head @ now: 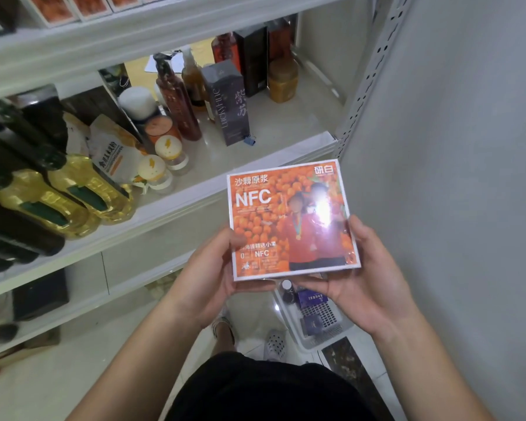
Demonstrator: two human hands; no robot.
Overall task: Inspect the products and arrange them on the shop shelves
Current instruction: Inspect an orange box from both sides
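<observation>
A flat orange box (289, 220) marked NFC, wrapped in shiny film, is held face up in front of the white shelves (176, 205). My left hand (216, 275) grips its lower left corner, thumb on the front. My right hand (368, 278) grips the lower right edge, fingers curled beneath. More orange boxes of the same kind (73, 7) stand on the top shelf at upper left.
The middle shelf holds oil bottles (64, 192), a white pouch (113, 150), small jars (161, 168), dark bottles (176, 98) and a tall dark carton (228, 104). A white basket (331, 338) with small items sits on the floor by my feet. A grey wall (453, 177) stands at right.
</observation>
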